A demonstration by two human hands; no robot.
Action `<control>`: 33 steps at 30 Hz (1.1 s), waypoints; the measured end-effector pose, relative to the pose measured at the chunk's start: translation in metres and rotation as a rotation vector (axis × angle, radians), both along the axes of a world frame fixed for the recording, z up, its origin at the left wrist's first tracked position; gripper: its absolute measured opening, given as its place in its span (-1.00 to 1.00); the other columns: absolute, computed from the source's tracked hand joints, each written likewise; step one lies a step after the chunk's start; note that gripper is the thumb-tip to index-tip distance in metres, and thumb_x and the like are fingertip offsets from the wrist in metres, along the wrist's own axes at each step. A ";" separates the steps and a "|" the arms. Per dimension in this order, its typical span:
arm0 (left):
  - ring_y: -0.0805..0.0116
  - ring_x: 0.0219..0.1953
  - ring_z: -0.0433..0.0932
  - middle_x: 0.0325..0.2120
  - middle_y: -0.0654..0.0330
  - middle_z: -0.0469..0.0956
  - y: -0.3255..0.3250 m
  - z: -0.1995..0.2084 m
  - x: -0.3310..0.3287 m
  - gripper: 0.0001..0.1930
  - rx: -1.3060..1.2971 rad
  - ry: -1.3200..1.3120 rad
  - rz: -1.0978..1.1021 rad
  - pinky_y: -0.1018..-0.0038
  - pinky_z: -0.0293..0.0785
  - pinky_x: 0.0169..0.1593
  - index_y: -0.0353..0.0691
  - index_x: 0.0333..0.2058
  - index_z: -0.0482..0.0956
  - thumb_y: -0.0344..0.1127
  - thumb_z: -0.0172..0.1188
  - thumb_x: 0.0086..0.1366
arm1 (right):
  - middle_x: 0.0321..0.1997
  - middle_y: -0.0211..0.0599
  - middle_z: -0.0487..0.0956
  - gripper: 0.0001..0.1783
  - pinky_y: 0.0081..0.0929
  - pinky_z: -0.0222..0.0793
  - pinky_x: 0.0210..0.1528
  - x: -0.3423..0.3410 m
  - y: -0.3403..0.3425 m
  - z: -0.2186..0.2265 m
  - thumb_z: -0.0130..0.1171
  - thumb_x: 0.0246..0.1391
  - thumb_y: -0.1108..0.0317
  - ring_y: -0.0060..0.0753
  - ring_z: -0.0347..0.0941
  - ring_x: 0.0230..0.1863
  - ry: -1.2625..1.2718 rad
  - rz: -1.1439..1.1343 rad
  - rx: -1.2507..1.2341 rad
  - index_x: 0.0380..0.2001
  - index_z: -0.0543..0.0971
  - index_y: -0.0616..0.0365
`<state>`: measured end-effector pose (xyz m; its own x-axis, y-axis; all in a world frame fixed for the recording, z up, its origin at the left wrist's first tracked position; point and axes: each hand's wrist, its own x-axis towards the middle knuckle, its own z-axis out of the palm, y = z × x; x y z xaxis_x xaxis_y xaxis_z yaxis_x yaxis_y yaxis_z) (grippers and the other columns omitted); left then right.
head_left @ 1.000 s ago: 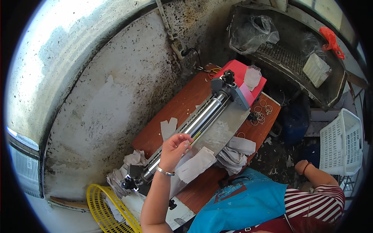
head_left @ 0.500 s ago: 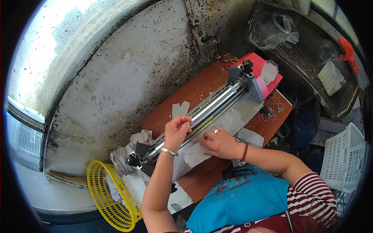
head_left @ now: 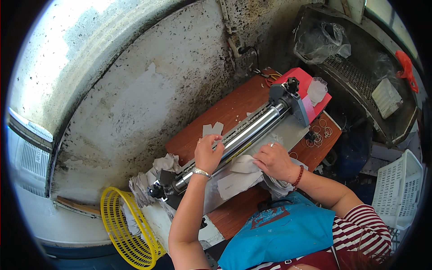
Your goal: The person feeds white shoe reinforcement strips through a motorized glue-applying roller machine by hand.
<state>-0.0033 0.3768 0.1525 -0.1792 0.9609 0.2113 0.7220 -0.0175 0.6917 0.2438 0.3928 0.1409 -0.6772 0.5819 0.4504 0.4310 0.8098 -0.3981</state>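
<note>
A bench machine with a long chrome roller lies slantwise before me. My left hand hovers at the near-left stretch of the roller, its fingers curled in a pinch; anything between them is hidden. On the roller's near side, my right hand grips the edge of a thin white sheet, which curls up from the metal plate. Beneath it rests another white sheet. More white sheets are bunched below my right wrist, against the blue apron.
Crumpled white pieces pile at the roller's left end, beside a yellow basket. Red housing covers the right end. Thin rings and white scraps lie on the brown tabletop. A white crate stands at right.
My right hand has moved slightly right and up, lifting the edge of a white sheet that now curls. My left hand shifted a little right. The whole view has shifted slightly.
</note>
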 end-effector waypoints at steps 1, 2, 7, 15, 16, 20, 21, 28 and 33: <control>0.14 -0.28 0.53 -0.27 0.08 0.57 0.006 -0.001 0.001 -0.81 0.007 0.139 -0.038 0.31 0.43 -0.14 -0.21 -0.30 0.59 -0.32 0.13 0.10 | -0.45 -0.42 0.48 -0.91 -0.35 0.26 -0.32 0.008 0.004 0.000 0.27 -0.11 0.33 -0.28 0.41 -0.40 -0.053 -0.048 0.002 -0.47 0.60 0.01; 0.03 -0.18 0.52 -0.22 0.06 0.56 0.012 0.002 0.004 -0.76 -0.109 0.134 -0.040 0.27 0.40 -0.06 -0.22 -0.28 0.59 -0.22 0.09 0.15 | -0.45 -0.42 0.49 -0.90 -0.34 0.24 -0.30 0.012 0.009 -0.002 0.27 -0.12 0.32 -0.28 0.42 -0.41 -0.069 -0.064 -0.011 -0.46 0.59 0.01; 0.01 -0.15 0.51 -0.19 -0.03 0.54 0.047 -0.014 0.005 -0.64 -0.406 -0.040 -0.136 0.27 0.39 -0.03 -0.25 -0.27 0.58 -0.10 -0.05 0.24 | -0.37 -0.42 0.46 -0.83 -0.33 0.22 -0.22 0.018 0.007 0.007 0.29 -0.13 0.29 -0.27 0.40 -0.37 -0.052 -0.160 0.090 -0.40 0.58 -0.01; 0.05 -0.19 0.52 -0.27 -0.08 0.56 0.076 -0.035 0.004 -0.60 -0.539 0.038 -0.247 0.31 0.38 -0.02 -0.28 -0.25 0.59 -0.07 -0.07 0.25 | -0.28 -0.45 0.44 -0.81 -0.35 0.19 -0.18 0.013 0.006 -0.018 0.30 -0.13 0.27 -0.29 0.38 -0.31 -0.073 -0.091 0.087 -0.36 0.56 -0.08; 0.15 -0.23 0.54 -0.32 -0.03 0.58 0.079 -0.034 0.003 -0.61 -0.619 -0.033 -0.244 0.38 0.39 -0.04 -0.31 -0.23 0.59 -0.09 -0.02 0.25 | -0.31 -0.43 0.43 -0.81 -0.36 0.17 -0.20 0.008 0.011 -0.022 0.28 -0.11 0.28 -0.29 0.38 -0.29 -0.060 -0.079 0.095 -0.35 0.56 -0.06; 0.33 -0.29 0.54 -0.39 0.08 0.59 0.086 -0.035 -0.005 -0.72 -0.623 -0.085 -0.203 0.45 0.42 -0.13 -0.29 -0.27 0.61 -0.20 0.15 0.17 | -0.30 -0.41 0.44 -0.80 -0.35 0.18 -0.18 0.002 0.018 -0.017 0.27 -0.10 0.27 -0.31 0.38 -0.26 -0.018 -0.041 0.071 -0.34 0.56 -0.04; 0.38 -0.32 0.53 -0.41 0.13 0.59 0.092 -0.043 -0.011 -0.78 -0.576 -0.100 -0.209 0.47 0.44 -0.18 -0.29 -0.31 0.61 -0.28 0.20 0.12 | -0.30 -0.41 0.44 -0.80 -0.35 0.18 -0.18 0.001 0.015 -0.015 0.27 -0.10 0.27 -0.31 0.38 -0.26 -0.018 -0.038 0.062 -0.34 0.56 -0.04; 0.45 -0.47 0.52 -0.52 0.22 0.58 0.123 -0.044 -0.057 -0.90 -0.303 -0.213 0.160 0.48 0.45 -0.35 -0.29 -0.43 0.57 -0.45 0.21 0.02 | -0.21 -0.44 0.46 -0.76 -0.36 0.20 -0.05 0.000 0.000 0.002 0.26 -0.08 0.22 -0.37 0.41 -0.17 -0.026 0.341 -0.085 -0.29 0.57 -0.04; 0.30 -0.45 0.55 -0.46 0.12 0.57 0.124 -0.057 -0.087 -0.89 -0.017 0.107 0.334 0.42 0.46 -0.32 -0.27 -0.42 0.55 -0.44 0.20 0.01 | -0.24 -0.46 0.45 -0.77 -0.40 0.20 -0.09 0.001 0.002 -0.012 0.22 -0.06 0.20 -0.43 0.41 -0.20 -0.055 0.420 0.022 -0.29 0.57 -0.04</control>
